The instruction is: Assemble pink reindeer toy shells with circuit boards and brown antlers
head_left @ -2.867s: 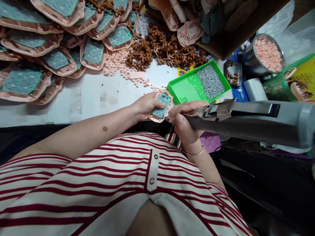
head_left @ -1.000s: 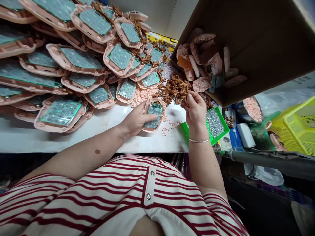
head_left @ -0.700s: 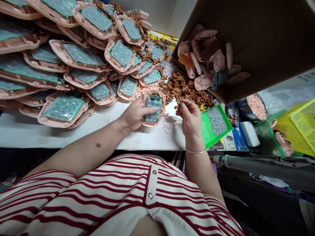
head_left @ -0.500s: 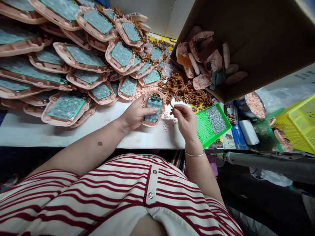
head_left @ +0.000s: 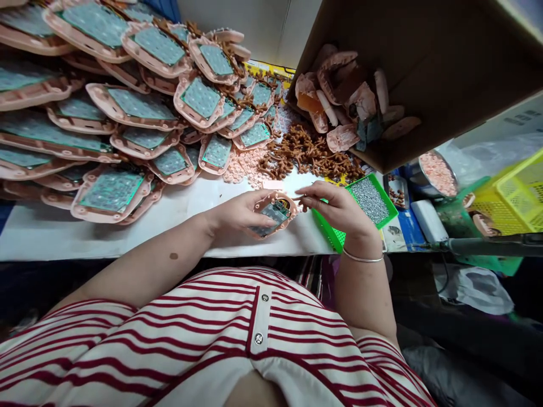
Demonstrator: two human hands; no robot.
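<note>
My left hand (head_left: 244,213) is closed around a pink plastic housing half (head_left: 289,217), with the thumb over its green circuit board (head_left: 275,211). Yellow wires curve near the housing's upper end, which is tilted toward the right. At that end, the fingers of my right hand (head_left: 339,209) pinch a small brown rubbery piece (head_left: 302,207), mostly hidden by the fingertips. Just beyond lies a heap of similar brown pieces (head_left: 301,150), beside small pink discs (head_left: 241,164). A green basket of screws (head_left: 369,198) sits partly behind my right hand.
Stacked pink housings with boards (head_left: 139,107) crowd the left side. A cardboard box (head_left: 424,56) with pink shells leans at the back right. Farther right are a metal bowl of pink parts (head_left: 439,174), a yellow basket (head_left: 504,209) and a grey cylindrical tool (head_left: 487,245).
The housing has come nearer and tilted toward the right. My right hand has moved right and turned, bringing the brown piece to the housing's end. The grey tool appears farther right.
</note>
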